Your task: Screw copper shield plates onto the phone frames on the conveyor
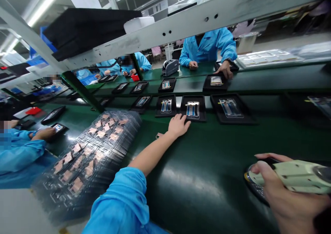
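Note:
My left hand point(178, 125) reaches far out over the green belt point(207, 165) with its fingers flat, the tips touching the near edge of a black tray point(193, 118) that carries a phone frame point(192, 109). My right hand point(283, 196) is at the lower right, fingers wrapped round a pale green handheld tool point(297, 177) with a dark round end. More black trays with phone frames, such as one point(166, 106) to the left and one point(231, 109) to the right, lie in a row on the belt.
A stack of clear blister trays point(88, 158) with copper-coloured parts sits at my left. A white metal shelf beam point(181, 27) crosses overhead. People in blue coats work across the belt point(208, 47) and at my left point(20, 151). A small label printer point(170, 67) stands on the far side.

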`<state>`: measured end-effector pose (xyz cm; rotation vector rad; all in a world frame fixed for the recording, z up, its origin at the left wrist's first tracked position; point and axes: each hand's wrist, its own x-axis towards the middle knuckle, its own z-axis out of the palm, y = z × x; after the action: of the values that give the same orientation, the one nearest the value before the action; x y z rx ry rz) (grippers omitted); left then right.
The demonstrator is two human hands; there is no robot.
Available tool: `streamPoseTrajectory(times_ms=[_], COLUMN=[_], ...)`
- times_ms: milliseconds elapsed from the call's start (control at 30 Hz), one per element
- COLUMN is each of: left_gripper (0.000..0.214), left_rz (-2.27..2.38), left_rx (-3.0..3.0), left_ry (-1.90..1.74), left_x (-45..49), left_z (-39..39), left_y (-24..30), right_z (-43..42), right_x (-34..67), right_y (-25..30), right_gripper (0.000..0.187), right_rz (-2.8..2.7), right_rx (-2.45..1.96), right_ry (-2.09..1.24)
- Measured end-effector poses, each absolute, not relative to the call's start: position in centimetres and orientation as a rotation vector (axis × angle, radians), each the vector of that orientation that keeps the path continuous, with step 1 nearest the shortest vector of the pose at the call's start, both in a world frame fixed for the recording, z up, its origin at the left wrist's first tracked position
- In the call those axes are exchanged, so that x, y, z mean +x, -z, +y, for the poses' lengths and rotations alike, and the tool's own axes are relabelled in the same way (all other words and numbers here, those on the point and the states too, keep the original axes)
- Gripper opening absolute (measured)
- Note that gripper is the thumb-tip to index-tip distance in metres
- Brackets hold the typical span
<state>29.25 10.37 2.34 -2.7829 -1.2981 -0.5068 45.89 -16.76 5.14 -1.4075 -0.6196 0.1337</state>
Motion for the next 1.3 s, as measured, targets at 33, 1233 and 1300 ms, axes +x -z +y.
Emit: streamPoseTrajectory(times_ms=[33,1233,1300], left_gripper=[0.035,0.042,0.037], left_rz=[-1.349,-1.309,-1.343], left_rx=[-2.760,-3.034,-2.974], left_ry=[0.517,0.712,0.661], left_x=[28.6,13.9,13.8], left_z=[11.0,-9.1,-2.3], left_y=[-2.5,-0.9,-1.8], right_z=[-16.8,-16.5,-16.5], right_x=[45.9,45.3,45.5], right_y=[-5.2,-4.9,-4.6], right_gripper=[0.028,0.034,0.039], right_rz=[-0.645,-0.690,-0.714], right_rx=[-1.421,-1.351,-1.382], right_ry=[-0.107,-0.056,-0.078])
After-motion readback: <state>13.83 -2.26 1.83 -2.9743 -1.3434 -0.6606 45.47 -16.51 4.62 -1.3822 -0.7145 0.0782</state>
